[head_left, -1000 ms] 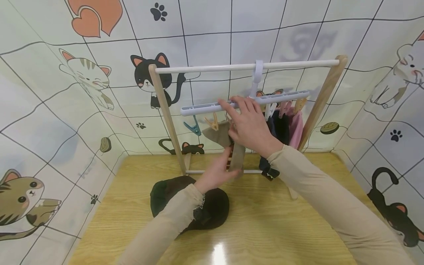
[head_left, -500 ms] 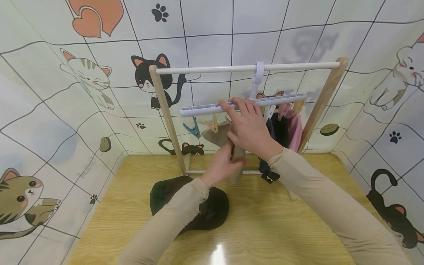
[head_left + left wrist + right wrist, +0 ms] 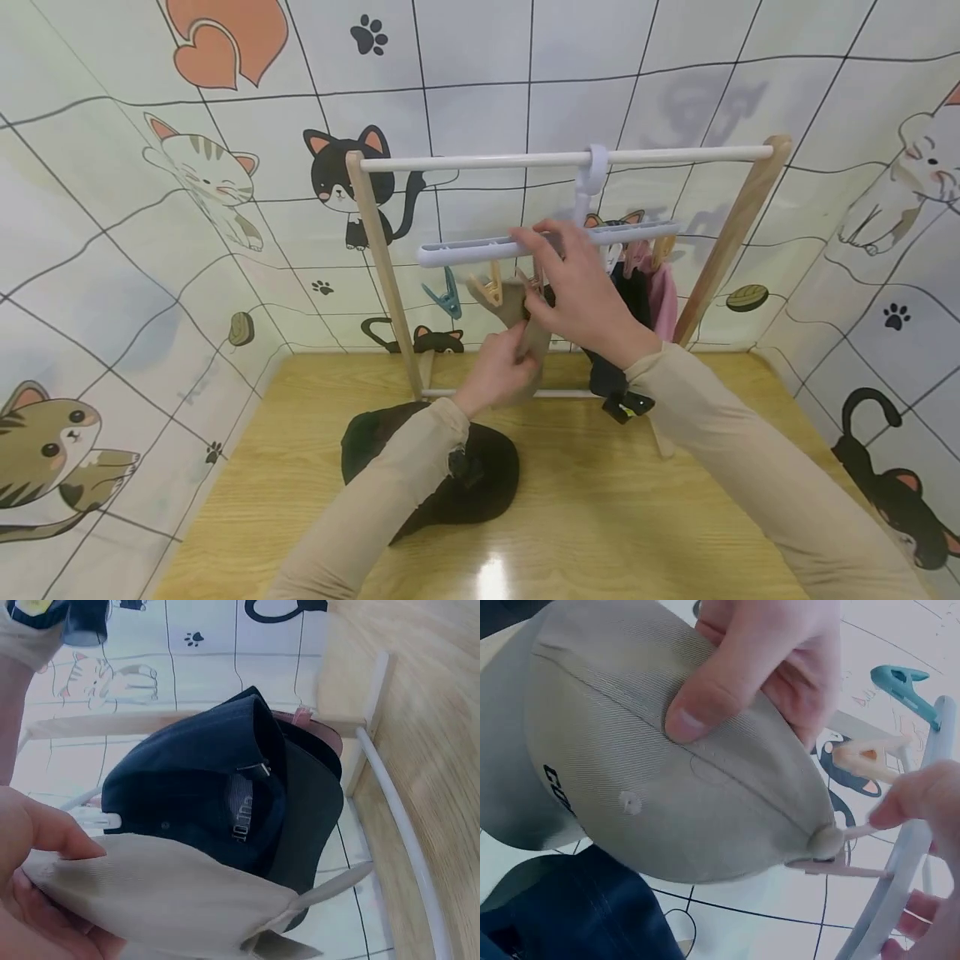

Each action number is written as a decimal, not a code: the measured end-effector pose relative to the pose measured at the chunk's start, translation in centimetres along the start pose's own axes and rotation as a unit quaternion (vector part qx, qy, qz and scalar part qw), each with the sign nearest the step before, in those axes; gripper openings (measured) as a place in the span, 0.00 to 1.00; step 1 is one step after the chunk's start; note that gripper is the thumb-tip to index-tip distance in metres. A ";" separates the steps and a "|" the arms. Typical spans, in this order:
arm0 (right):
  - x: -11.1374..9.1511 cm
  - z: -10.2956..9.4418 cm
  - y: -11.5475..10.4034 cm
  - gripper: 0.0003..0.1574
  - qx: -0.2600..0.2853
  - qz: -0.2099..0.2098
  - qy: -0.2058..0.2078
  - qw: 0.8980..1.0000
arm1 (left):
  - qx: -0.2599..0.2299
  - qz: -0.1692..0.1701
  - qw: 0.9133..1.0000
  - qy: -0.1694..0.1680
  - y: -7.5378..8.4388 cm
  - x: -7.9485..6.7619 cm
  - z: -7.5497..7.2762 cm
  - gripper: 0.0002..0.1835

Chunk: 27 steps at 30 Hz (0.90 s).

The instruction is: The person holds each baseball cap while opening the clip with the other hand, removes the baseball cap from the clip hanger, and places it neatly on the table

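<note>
A dark cap point(image 3: 489, 471) lies toward the wooden table's point(image 3: 637, 517) left edge, in the head view alone. The left hand point(image 3: 495, 371) pinches the beige cap point(image 3: 667, 772) beneath the hanger point(image 3: 465, 252); only the right wrist view shows its lettering. The right hand point(image 3: 581, 287) curls over the hanger, thumb on a pink peg point(image 3: 855, 868) at the cap's top. Rightward, a navy cap point(image 3: 172, 780) hangs. Cat-printed walls point(image 3: 480, 50) rise behind the table's far edge.

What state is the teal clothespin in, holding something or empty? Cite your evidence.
Empty: the teal clothespin hangs from the hanger, and both the head and right wrist views show nothing clipped in it.
</note>
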State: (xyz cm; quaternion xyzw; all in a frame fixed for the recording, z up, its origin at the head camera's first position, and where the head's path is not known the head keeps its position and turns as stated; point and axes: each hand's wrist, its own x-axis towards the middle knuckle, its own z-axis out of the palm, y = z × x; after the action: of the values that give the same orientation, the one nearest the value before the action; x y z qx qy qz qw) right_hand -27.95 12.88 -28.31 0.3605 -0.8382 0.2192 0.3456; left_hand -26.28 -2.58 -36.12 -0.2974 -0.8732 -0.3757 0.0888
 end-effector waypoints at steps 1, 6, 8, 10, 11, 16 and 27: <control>-0.1 -0.1 0.1 0.35 0.013 0.003 0.015 1.000 | -0.002 0.001 1.000 0.002 -0.1 0.0 -0.1 0.10; -0.6 -0.1 0.3 0.22 0.042 0.040 0.079 0.995 | -0.013 0.000 1.000 0.007 -0.6 -0.1 -0.2 0.06; -0.9 0.1 0.1 0.21 0.047 0.065 0.075 0.994 | -0.017 -0.005 1.000 0.005 -0.6 -0.1 -0.3 0.07; -1.2 0.4 -0.1 0.21 0.064 0.093 0.058 0.992 | -0.022 -0.011 1.000 0.000 -0.5 -0.1 -0.3 0.07; -1.3 0.6 -0.2 0.21 0.076 0.106 0.052 0.990 | -0.026 -0.014 1.000 -0.003 -0.5 -0.2 -0.2 0.07; -1.4 1.6 -0.8 0.23 0.116 0.158 0.067 0.978 | -0.010 -0.001 1.000 0.001 0.1 -0.2 0.3 0.10; -0.7 2.4 -1.4 0.27 0.087 0.195 0.133 0.968 | 0.021 0.030 0.999 0.009 2.6 -0.8 0.4 0.06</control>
State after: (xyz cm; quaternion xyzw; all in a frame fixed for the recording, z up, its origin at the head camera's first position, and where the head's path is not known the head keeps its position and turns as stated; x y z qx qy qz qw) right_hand -27.58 10.82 -30.32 0.1862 -0.8165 0.4006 0.3717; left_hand -24.07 -1.27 -35.19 -0.3185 -0.8708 -0.3567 0.1144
